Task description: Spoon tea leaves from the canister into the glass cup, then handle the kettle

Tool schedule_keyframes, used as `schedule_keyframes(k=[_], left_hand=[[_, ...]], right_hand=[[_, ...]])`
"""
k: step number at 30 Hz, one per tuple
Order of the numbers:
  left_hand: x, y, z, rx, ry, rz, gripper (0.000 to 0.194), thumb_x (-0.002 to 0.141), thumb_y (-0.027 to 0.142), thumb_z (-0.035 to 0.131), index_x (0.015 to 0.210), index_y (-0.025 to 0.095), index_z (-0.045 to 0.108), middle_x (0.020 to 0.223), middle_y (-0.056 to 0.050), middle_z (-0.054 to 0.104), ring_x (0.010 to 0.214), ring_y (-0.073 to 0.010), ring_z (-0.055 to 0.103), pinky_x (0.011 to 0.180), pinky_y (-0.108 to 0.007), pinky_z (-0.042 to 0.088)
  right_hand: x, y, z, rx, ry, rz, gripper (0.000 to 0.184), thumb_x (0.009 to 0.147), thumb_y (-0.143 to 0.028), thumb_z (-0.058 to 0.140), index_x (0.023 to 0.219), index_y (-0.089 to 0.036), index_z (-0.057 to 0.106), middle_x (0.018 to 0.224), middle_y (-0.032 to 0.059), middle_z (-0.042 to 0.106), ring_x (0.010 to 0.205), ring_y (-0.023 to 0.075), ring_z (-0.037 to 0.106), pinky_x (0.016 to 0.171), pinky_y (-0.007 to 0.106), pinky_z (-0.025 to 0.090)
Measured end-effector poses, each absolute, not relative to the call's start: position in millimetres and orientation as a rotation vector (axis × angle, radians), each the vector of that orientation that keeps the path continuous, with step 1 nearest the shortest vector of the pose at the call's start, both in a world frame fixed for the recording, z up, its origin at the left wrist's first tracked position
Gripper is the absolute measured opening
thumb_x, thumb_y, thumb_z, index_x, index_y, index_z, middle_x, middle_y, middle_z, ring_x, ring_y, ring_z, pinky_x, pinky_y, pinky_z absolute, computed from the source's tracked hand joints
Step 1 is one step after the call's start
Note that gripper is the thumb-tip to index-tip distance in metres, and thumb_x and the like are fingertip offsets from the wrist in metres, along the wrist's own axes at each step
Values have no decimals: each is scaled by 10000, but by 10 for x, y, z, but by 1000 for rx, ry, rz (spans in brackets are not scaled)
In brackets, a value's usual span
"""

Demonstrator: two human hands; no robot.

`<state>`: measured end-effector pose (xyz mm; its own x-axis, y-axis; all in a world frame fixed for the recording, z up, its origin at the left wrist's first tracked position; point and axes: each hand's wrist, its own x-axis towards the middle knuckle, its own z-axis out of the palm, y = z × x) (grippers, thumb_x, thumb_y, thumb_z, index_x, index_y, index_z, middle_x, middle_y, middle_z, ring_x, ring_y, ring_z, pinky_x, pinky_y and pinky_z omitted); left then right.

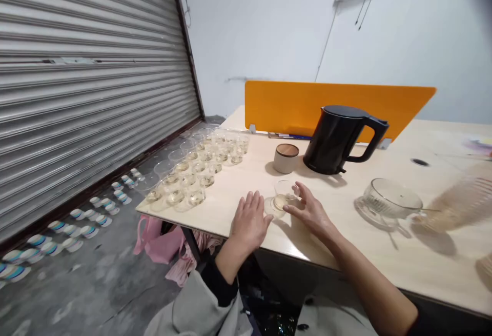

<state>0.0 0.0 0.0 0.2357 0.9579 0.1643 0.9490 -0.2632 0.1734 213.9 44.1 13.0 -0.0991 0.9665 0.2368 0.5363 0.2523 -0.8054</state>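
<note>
My left hand (249, 223) lies flat on the table, palm down with its fingers stretched out, holding nothing. Just right of it stands a clear plastic cup (283, 188) with a little pale liquid in the bottom. The thumb and fingers of my right hand (308, 210) close around the right side of this cup, which is upright on the tabletop. To the left, several similar clear cups (197, 196) with pale liquid and small dark bits stand close together in rows.
A black kettle (333, 138) and a grey canister (286, 161) with a wooden lid stand behind my right hand. At right are a ribbed glass bowl (392, 200) and a blurred stack of clear cups (461, 200). An orange divider (284, 105) crosses the table; several small cups (88, 231) line the floor.
</note>
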Motion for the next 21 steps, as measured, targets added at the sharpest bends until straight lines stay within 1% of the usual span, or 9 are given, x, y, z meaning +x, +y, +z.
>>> schedule_keyframes(k=[3,6,9,13,16,21], left_hand=[[-43,-107,-42,2445,1891,415,665,1052,522,334,1574,111,378,1681,-118,302,1577,-301,233,1293,-502,221],[-54,-147,-78,2439,1900,489,683,1041,545,354,1567,111,391,1670,-127,332,1569,-309,256,1291,-506,226],[-42,-154,-88,2430,1900,572,675,1032,542,383,1549,110,421,1654,-137,371,1557,-319,284,1285,-507,238],[-40,-164,-76,2437,1861,685,627,1023,520,419,1515,136,478,1613,-134,445,1531,-319,334,1273,-505,268],[-47,-164,-72,2440,1834,734,619,1004,515,470,1498,142,503,1582,-138,486,1507,-321,367,1264,-502,289],[-45,-145,-79,2403,1815,795,620,980,521,530,1458,126,543,1559,-143,510,1477,-329,404,1255,-502,309]], right_hand=[[1995,521,131,-1309,-1622,838,934,687,-577,815,1458,-190,454,1403,213,623,1295,362,609,1042,533,516],[1942,564,125,-1294,-1580,855,800,663,-540,845,1320,-202,538,1319,205,673,1240,364,645,975,525,558],[1924,622,180,-1287,-1589,804,705,681,-539,843,1247,-219,569,1282,190,690,1221,359,651,942,527,568],[1758,816,371,-1229,-1646,762,686,686,-551,846,1234,-237,578,1266,154,691,1200,344,646,917,511,564],[1475,1049,473,-1170,-1679,790,681,667,-544,852,1212,-234,588,1281,128,671,1183,318,633,902,470,555],[927,1491,350,-1126,-1725,802,615,626,-544,833,1086,-206,605,1210,117,634,1141,297,597,869,424,530]])
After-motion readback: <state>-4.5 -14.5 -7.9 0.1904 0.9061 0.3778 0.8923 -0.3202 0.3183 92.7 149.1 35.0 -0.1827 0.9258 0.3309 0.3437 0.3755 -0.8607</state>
